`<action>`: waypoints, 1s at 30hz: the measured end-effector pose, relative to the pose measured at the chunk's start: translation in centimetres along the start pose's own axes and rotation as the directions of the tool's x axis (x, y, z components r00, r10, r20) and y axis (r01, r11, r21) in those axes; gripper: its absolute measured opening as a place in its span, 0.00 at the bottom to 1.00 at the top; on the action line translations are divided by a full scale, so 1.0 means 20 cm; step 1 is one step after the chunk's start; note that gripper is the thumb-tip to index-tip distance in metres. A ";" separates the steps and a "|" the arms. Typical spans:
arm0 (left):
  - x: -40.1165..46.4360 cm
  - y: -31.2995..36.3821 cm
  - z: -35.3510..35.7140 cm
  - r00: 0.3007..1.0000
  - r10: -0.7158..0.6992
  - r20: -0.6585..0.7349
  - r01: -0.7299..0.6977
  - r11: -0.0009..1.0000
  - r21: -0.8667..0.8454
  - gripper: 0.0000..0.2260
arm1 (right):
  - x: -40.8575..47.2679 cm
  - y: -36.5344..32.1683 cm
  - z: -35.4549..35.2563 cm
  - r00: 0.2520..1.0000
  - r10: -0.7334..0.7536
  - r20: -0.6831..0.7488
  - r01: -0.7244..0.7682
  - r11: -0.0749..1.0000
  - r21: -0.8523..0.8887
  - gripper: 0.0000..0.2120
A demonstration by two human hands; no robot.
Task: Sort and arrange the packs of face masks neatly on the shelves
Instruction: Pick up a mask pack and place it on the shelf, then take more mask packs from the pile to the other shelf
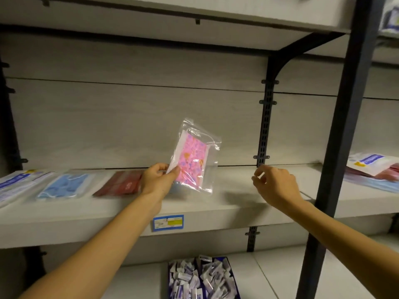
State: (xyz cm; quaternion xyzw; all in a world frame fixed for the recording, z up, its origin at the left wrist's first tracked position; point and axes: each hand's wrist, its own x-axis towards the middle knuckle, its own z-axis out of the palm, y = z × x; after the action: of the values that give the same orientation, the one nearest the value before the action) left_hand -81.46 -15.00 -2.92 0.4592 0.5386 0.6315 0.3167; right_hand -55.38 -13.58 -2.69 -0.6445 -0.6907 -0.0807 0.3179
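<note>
Pinching a pink mask pack [193, 157] above the grey shelf [237, 203], left hand [158, 180] fingers grip; right hand [274, 183] hangs loosely curled, empty.

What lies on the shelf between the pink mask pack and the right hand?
Nothing: in the head view, bare shelf separates the pink mask pack, held by the left hand, from the right hand.

Pink mask pack [192, 160], tilted above shelf [237, 203]

Two bare, sleeveless forearms [112, 244]
</note>
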 end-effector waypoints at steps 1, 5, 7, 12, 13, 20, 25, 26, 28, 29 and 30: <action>0.02 -0.01 0.05 1.000 -0.005 -0.011 0.005 1.000 0.018 0.05 | 0.03 0.03 0.01 1.000 -0.008 0.004 0.008 1.000 0.009 0.09; 0.07 -0.05 0.22 0.998 -0.017 -0.053 0.025 0.989 0.145 0.07 | 0.13 0.16 0.04 0.999 -0.041 0.022 0.040 0.997 0.062 0.09; 0.08 -0.07 0.29 0.995 -0.017 -0.093 0.037 0.974 0.222 0.08 | 0.18 0.20 0.06 0.998 -0.047 0.043 0.042 0.993 0.108 0.08; 0.07 -0.08 0.44 0.990 0.015 -0.143 0.063 0.851 0.521 0.11 | 0.29 0.25 0.07 0.987 -0.053 0.151 0.031 0.989 0.144 0.08; 0.07 -0.08 0.47 0.990 0.026 -0.140 0.060 0.814 0.578 0.11 | 0.31 0.25 0.07 0.985 -0.051 0.166 0.027 0.989 0.144 0.08; 0.03 -0.08 0.54 0.988 0.128 -0.090 0.014 0.500 0.866 0.17 | 0.40 0.25 0.10 0.976 -0.089 0.200 0.050 0.980 0.194 0.10; 0.02 -0.08 0.53 0.984 0.170 -0.049 -0.008 0.320 0.947 0.27 | 0.39 0.25 0.13 0.966 -0.110 0.232 0.068 0.981 0.182 0.11; 0.01 -0.08 0.52 0.984 0.176 -0.042 -0.015 0.312 0.950 0.27 | 0.39 0.26 0.13 0.966 -0.111 0.231 0.070 0.981 0.182 0.11; 0.00 -0.07 0.51 0.983 0.180 -0.023 -0.035 0.316 0.948 0.26 | 0.38 0.26 0.12 0.968 -0.115 0.224 0.073 0.980 0.188 0.11; 0.00 -0.07 0.51 0.983 0.183 -0.017 -0.044 0.323 0.945 0.25 | 0.37 0.26 0.12 0.968 -0.119 0.220 0.077 0.979 0.189 0.11; 0.00 -0.06 0.50 0.981 0.192 -0.011 -0.053 0.326 0.944 0.24 | 0.37 0.26 0.11 0.969 -0.124 0.214 0.084 0.979 0.185 0.11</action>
State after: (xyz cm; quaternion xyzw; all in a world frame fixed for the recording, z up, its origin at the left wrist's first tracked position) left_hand -72.39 -10.93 -4.18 0.5579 0.7852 0.2543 -0.0871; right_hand -51.01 -5.39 -1.99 -0.5818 -0.7596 0.0371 0.2883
